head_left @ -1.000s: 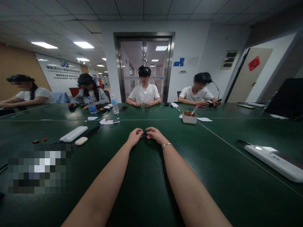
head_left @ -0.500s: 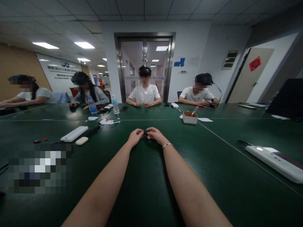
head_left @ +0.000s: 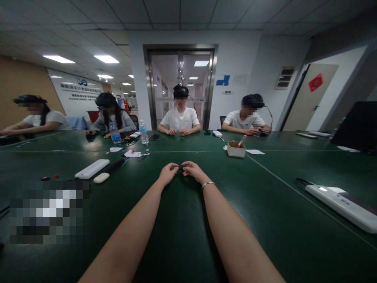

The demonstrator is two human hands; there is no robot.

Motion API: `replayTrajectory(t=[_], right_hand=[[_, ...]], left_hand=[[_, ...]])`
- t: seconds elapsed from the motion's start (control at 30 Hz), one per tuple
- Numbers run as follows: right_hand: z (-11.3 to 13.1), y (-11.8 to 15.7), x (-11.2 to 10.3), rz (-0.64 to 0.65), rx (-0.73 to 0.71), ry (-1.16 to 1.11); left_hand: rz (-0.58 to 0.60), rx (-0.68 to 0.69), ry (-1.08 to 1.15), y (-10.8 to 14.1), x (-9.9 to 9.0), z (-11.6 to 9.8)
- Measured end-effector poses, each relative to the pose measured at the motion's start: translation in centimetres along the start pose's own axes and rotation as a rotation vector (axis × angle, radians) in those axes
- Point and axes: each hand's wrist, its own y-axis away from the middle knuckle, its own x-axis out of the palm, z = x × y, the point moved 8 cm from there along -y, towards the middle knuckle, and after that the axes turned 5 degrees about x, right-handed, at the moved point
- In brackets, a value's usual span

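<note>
Since the previous frame, the scene sits slightly lower in view; hands and piece keep their arrangement. Left of grip: white oval case [head_left: 101, 178]. Left hand [head_left: 169, 173] pinches a small black object [head_left: 180, 168] between both hands; right hand [head_left: 193, 171] grips its other end. Handling under way, piece not set down; completed work indiscernible. Right, beyond grip: small open box [head_left: 236, 152].

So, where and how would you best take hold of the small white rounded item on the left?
Probably across the middle of the small white item, pinching its two long edges, coming from above and the near side. It lies flat, longer than wide, so its width suits a pinch; the long white device and black object lie beyond it.
</note>
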Motion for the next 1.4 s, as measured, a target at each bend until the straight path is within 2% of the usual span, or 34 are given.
replayTrajectory(t=[0.3, 0.47, 1.2, 1.4], right_hand=[[-0.5, -0.7, -0.2, -0.001, -0.022, -0.003], [-0.4, -0.6, -0.2, 0.005, -0.022, 0.001], [-0.3, -0.3, 0.1, 0.040, -0.026, -0.003], [-0.1, -0.2, 0.2, 0.041, -0.029, 0.006]], left_hand=[[0.035, 0.012, 0.080, 0.2, 0.4, -0.7], [0.003, -0.019, 0.096, 0.2, 0.2, -0.5], [0.003, -0.063, 0.077, -0.2, 0.1, 0.4], [-0.015, -0.012, 0.110, -0.1, 0.0, 0.0]])
